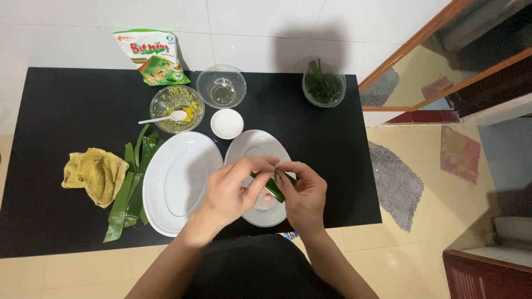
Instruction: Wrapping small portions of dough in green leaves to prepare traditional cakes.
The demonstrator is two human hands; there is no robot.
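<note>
- The green leaf (pixel 274 189) is over the small plate (pixel 250 145), pinched at both ends, likely so bits drop there.
- Left hand (pixel 230 191) and right hand (pixel 303 195): fingers clamped on it.
- More leaves (pixel 130 185) wait beside the big plate (pixel 177 182) on the black surface (pixel 66 111).

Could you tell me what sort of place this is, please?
Probably a home kitchen or eating corner: a low black table on a tiled floor, set with white plates and glass bowls, while both hands fold a green leaf strip.
</note>
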